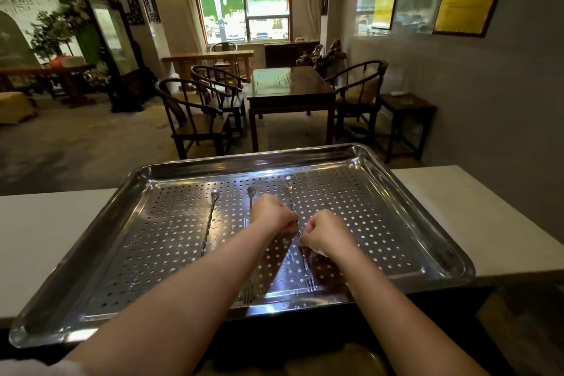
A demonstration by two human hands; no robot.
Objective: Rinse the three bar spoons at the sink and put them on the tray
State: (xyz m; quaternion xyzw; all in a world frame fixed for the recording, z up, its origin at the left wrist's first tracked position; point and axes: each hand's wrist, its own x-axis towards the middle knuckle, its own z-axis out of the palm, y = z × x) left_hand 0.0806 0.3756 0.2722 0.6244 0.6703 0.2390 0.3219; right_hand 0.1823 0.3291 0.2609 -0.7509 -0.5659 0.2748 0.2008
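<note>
Steel perforated tray (pixel 396 192) sits on a white surface (pixel 45 238), its near edge overhanging a dark gap below.

Left hand (pixel 271 215) and right hand (pixel 328 235) both over the tray's middle, knuckles up, fingers curled. Between them runs the third bar spoon (pixel 292 207), twisted stem, bowl end pointing away from the person, forked end (pixel 309 284) toward the near rim. Left grip pinches the stem at a point farther out; right grip pinches it just nearer the person. Both clenched on that same stem. The spoon lies low along the tray floor; cannot tell whether it touches the metal along its whole length.

Just left of the left grip: second bar spoon (pixel 251 192), only its bowl and a short run of stem visible beyond the knuckles, the rest hidden under the forearm; a forked end shows near the tray's near rim beside that arm.

Farther left, well apart from both hands: first bar spoon (pixel 210 223), lying flat on the holes, bowl away, roughly parallel with the others.

Water drops glint on the tray floor around the hands.

Beyond the surface: dark wooden table (pixel 287 82) with round-backed chairs, arched window (pixel 242 0).
</note>
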